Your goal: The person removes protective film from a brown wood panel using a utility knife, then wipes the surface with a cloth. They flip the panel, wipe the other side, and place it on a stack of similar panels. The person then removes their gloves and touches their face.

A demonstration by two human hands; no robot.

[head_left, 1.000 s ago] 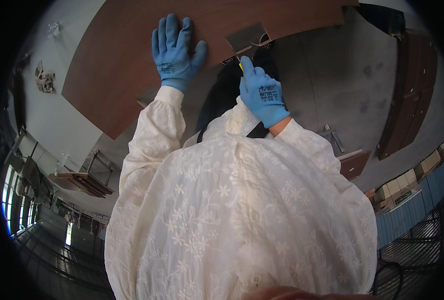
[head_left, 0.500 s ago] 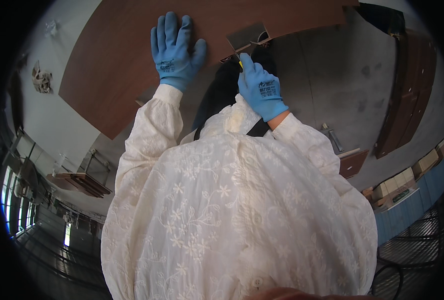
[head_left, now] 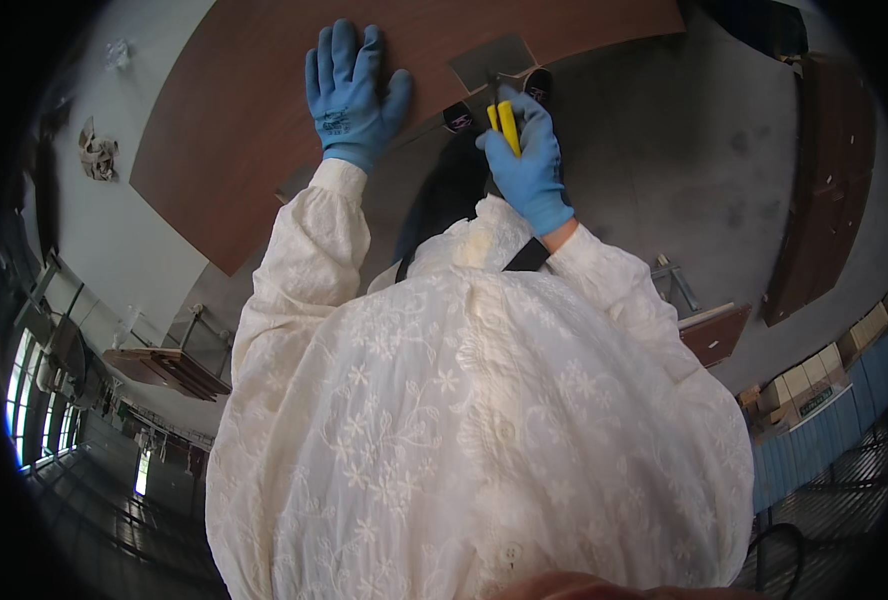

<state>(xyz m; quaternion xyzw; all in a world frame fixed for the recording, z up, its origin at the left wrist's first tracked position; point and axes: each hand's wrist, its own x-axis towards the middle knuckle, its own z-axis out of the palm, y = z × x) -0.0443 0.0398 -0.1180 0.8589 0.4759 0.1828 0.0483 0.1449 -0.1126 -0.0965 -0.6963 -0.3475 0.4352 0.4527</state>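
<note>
My left hand (head_left: pixel 352 95), in a blue glove, lies flat on a large reddish-brown board (head_left: pixel 234 120) with its fingers stretched out. A pair of pliers (head_left: pixel 506 124) with yellow handles is held in my blue-gloved right hand (head_left: pixel 532 165). The dark jaws point away from me, toward the board's near edge. Around the handles my fingers are partly blurred. Just beyond the pliers, a grey rectangular notch (head_left: pixel 489 62) breaks the edge of the board.
Stacked brown boards (head_left: pixel 824 190) stand at the right. Cardboard boxes (head_left: pixel 809 385) line a blue surface at the lower right. More brown panels (head_left: pixel 169 368) lie at the left, below a crumpled cloth (head_left: pixel 97 152). My shoes (head_left: pixel 537 84) show beneath the board's edge.
My right hand has turned and opened its grip somewhat, so both yellow handles now show. My left hand stays flat on the board.
</note>
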